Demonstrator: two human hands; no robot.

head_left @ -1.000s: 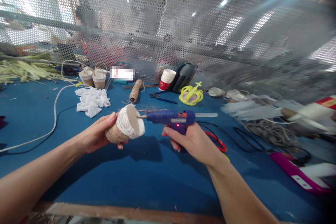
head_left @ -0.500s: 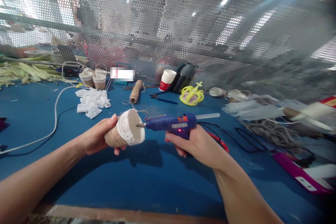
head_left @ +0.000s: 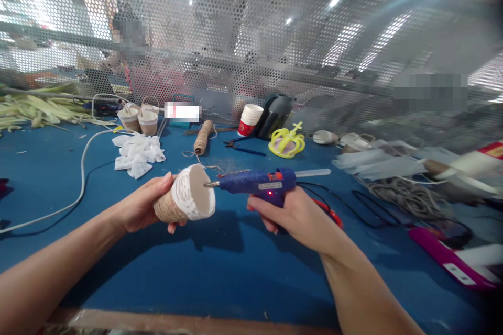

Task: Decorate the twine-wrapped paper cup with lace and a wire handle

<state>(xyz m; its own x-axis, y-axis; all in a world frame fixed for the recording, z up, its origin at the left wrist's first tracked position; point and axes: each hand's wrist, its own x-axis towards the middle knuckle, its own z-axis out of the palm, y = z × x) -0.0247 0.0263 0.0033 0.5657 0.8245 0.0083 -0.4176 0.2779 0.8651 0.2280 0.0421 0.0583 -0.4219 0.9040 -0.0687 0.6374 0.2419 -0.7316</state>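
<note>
My left hand (head_left: 143, 201) is closed round a paper cup (head_left: 186, 196), wrapped in brown twine at its base and white lace near its rim. The cup is tipped on its side, its open mouth facing right. In my right hand (head_left: 285, 214) is a blue hot glue gun (head_left: 251, 182), with a red light lit and a clear glue stick (head_left: 313, 172) poking from its back. The metal nozzle points left, at the cup's mouth; whether it touches the inside I cannot tell. Behind the cup lies a roll of twine (head_left: 203, 137), its loose end trailing towards the cup.
White lace (head_left: 138, 153) lies left, before two small handled cups (head_left: 148, 121). Pliers (head_left: 245, 147), stacked paper cups (head_left: 250, 119), a black flask (head_left: 277, 115) and a yellow crown (head_left: 286, 142) stand at the back. Cords and a purple power strip (head_left: 451, 259) are at right.
The cup in my left hand has turned and shifted slightly left and down. The glue gun has moved very little, its nozzle still at the cup's mouth.
</note>
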